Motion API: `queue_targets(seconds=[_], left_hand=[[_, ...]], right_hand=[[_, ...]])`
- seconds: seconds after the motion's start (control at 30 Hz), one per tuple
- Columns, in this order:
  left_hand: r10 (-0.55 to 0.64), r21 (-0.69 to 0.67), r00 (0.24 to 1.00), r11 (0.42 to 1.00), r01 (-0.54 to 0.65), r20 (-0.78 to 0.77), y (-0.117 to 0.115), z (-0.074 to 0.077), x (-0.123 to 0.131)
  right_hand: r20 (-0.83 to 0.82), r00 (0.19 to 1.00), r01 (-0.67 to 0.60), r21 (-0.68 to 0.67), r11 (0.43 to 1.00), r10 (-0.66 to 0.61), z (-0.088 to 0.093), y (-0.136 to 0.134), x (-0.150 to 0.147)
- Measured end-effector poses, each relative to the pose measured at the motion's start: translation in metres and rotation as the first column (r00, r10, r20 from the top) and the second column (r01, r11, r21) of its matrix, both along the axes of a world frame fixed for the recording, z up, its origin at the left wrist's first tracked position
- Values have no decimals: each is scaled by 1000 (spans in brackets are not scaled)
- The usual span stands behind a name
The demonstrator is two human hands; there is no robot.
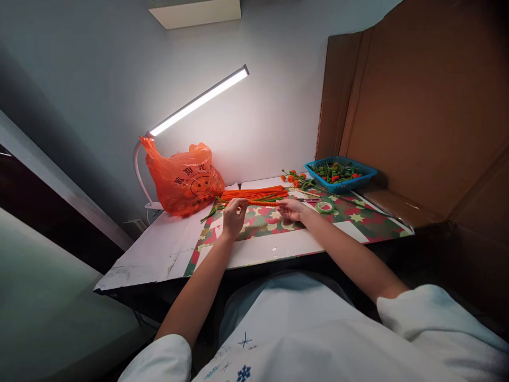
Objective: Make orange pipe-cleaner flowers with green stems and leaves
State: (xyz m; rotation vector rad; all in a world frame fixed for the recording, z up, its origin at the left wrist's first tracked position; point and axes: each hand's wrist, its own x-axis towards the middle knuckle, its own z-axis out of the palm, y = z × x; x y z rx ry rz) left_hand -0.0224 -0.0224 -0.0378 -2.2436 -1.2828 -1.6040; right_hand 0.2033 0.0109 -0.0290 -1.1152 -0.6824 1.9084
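A thin orange coil (262, 203), which looks like wound pipe cleaner, stretches level between my two hands above the table. My left hand (235, 216) pinches its left end between thumb and fingers. At the other end, my right hand (291, 209) has its fingers closed on the coil. Right behind the coil lies a bundle of straight orange pipe cleaners (256, 193). Green stems (211, 213) lie left of my left hand. A roll of green tape (325, 207) rests to the right of my right hand, near a thin dark tool (310, 200).
An orange plastic bag (186, 180) stands at the back left under a lit lamp (201, 101). Orange flowers (293, 176) lie by a blue basket (342, 185) of green and orange pieces. Cardboard (413, 106) walls the right side. A camouflage-patterned mat (353, 216) covers part of the table.
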Motion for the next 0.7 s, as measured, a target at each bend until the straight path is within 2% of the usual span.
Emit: queue_targets(seconds=[0.37,0.7], left_hand=[[-21,-63,1000,998,20,-15,2,-3,-2],[-119,-63,993,991,117,-25,0,-5,0]], right_hand=[[3,996,86,92,992,-87,3,-5,-1],[-44,990,138,133,981,-133,4,-3,-1]])
